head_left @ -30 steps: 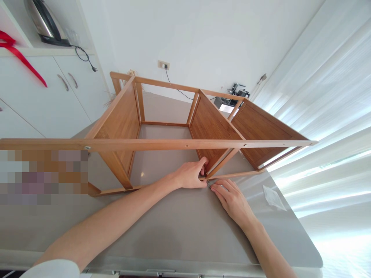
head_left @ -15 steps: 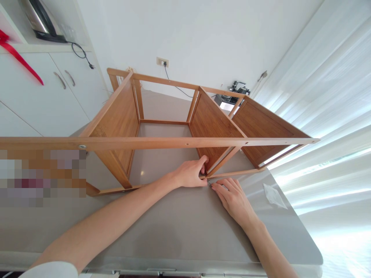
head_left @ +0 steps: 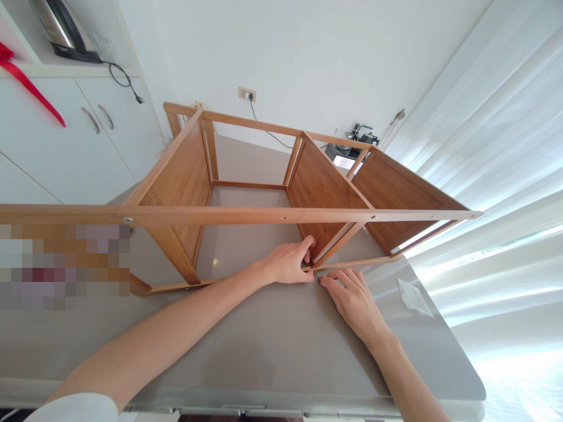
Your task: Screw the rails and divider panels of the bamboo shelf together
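Observation:
A wooden shelf rack (head_left: 246, 215) lies on its side on the grey table, its panels standing upright. My left hand (head_left: 288, 262) reaches under the top rail and grips the rack's lower rail at the corner of the middle shelf panel (head_left: 329, 181), thumb and fingers curled round it. Just right of it, my right hand (head_left: 352, 296) pinches a small metal screw (head_left: 316, 276) against the outer side of that joint. Fingers partly hide the screw. Bolt heads show in the upper rail.
The grey table (head_left: 246, 351) ends at a rounded right corner. A clear plastic bag (head_left: 414, 298) lies near its right edge, beside white curtains (head_left: 505, 176). White cabinets (head_left: 57, 135) with a kettle (head_left: 65, 32) stand at the left. A pixelated patch hides the left end.
Both hands keep their places at the joint, and the right fingers stay pinched at the screw. The view has shifted very slightly.

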`<state>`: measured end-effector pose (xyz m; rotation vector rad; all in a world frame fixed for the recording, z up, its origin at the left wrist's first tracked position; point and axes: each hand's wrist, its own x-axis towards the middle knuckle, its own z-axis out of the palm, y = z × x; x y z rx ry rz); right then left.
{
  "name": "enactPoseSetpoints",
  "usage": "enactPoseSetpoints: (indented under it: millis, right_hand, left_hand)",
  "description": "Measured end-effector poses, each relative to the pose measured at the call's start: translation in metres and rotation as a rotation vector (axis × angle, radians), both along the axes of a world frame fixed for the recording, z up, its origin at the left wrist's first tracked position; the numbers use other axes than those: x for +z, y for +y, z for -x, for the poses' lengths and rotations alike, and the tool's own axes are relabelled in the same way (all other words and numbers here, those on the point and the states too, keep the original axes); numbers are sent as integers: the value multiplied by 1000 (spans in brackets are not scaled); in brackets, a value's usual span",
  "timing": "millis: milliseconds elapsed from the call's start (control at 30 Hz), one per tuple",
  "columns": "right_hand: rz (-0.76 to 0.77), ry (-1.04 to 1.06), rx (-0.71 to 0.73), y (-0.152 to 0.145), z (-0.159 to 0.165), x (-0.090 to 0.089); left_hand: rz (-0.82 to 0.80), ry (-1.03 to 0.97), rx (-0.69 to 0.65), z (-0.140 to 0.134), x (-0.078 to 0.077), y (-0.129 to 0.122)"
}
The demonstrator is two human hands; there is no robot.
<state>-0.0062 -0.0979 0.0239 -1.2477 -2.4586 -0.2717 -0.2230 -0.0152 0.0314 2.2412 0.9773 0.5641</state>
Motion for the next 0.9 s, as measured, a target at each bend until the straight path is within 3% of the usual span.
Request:
enactPoseSetpoints:
  millis: [367,900]
  right_hand:
    - [-14,-50,-23,1,4,3]
    - [27,73,-28,0,6,1]
  left_hand:
    - [-10,-10,-6,0,-2,1]
    - [-27,5,2,-1,-2,1]
